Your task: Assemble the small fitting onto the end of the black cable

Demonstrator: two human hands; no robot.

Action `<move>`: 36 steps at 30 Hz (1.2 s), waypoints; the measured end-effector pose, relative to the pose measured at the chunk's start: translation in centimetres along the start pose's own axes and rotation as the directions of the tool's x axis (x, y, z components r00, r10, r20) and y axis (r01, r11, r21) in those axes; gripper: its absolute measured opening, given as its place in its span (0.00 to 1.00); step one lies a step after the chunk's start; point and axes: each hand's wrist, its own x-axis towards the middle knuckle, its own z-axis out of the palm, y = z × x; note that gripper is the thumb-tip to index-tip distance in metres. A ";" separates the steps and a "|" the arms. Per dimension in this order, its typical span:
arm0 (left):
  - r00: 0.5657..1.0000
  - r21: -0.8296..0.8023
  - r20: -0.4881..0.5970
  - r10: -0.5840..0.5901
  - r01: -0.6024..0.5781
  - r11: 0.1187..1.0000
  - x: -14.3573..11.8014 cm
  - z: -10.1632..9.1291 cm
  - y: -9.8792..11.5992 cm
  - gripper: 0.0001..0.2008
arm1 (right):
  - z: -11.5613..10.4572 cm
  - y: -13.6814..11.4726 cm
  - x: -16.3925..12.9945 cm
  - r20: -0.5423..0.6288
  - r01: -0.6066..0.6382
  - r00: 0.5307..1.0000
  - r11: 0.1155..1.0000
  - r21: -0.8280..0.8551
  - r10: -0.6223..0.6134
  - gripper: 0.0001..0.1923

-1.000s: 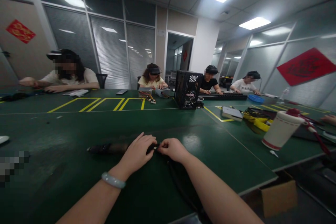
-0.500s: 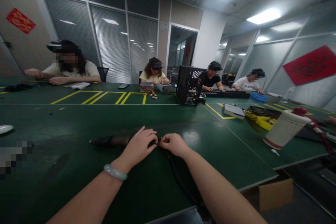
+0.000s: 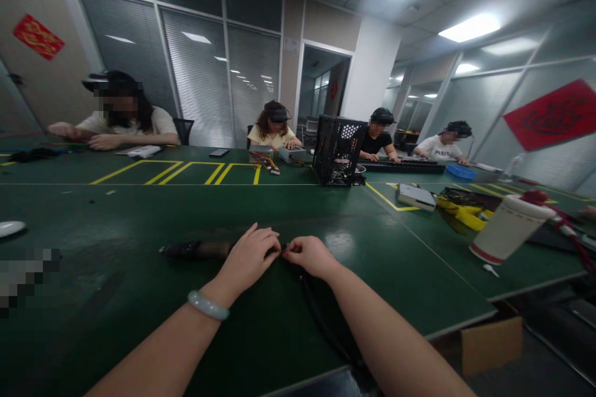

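Note:
A long dark rod-shaped object (image 3: 195, 250) lies on the green table (image 3: 139, 223) in front of me. My left hand (image 3: 249, 257), with a pale bracelet on its wrist, rests over the object's right end. My right hand (image 3: 308, 256) pinches a small part where a black cable (image 3: 321, 322) meets that end. The fingertips of both hands touch at that joint, which they mostly hide. The cable runs back toward me under my right forearm.
A white cup with a red strap (image 3: 505, 227) stands at the right. A black computer case (image 3: 338, 151), a grey box (image 3: 416, 196) and yellow cables (image 3: 459, 211) sit further back. Several people work on the far side. A cardboard box (image 3: 491, 344) sits below the table edge.
The view tilted up and shifted slightly a second ago. Both hands stay at the same joint with barely any movement since.

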 end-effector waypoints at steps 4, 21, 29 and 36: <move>1.000 0.004 0.000 0.011 -0.011 1.000 0.1 -0.1 0.2 0.07 | 0.0 0.0 0.0 -0.011 0.006 1.000 1.000 -0.002 -0.006 0.09; 0.996 -0.008 0.006 -0.087 0.087 0.996 0.2 -0.1 0.4 0.07 | 0.3 -0.1 0.2 -0.043 -0.044 0.998 0.998 -0.040 0.042 0.09; 0.998 -0.018 0.008 -0.066 0.067 0.998 0.1 -0.3 0.4 0.08 | 0.3 -0.2 0.1 -0.044 -0.029 0.999 0.999 -0.026 0.028 0.10; 0.999 0.007 0.017 -0.030 0.030 1.000 0.0 -0.2 0.3 0.07 | 0.3 0.0 0.1 -0.040 -0.011 0.999 1.000 -0.010 0.011 0.11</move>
